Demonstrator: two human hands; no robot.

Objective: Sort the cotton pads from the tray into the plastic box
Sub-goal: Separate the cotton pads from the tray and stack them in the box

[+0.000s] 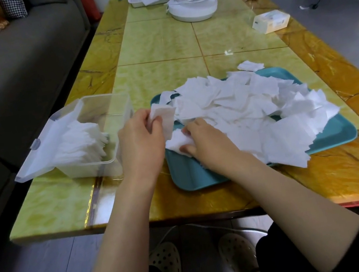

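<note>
The left hand (141,140) has its fingers curled. Thumb and fingertips pinch a small sheaf of cotton pads (164,117), held just over the near-left corner of the tray (193,177). The right hand (208,141) is just beside it, a little nearer the person, knuckles up over the tray. Its thumb and forefinger are closed on a single crumpled pad (177,142) that lies low against the tray floor. Whether the two hands touch each other cannot be told.

Beyond and to the right of the right hand, a loose pile (240,106) of white square pads covers most of the teal tray. Some of them overhang its right and near edges. One stray pad (250,66) lies on the tabletop (157,43) just past the far side of the pile.

To the left of the left hand, close by, stands the clear plastic box (113,147), its lid (41,158) folded open toward the left. Inside it a row of pads (79,146) stands on edge, packed toward the lid side.
</note>
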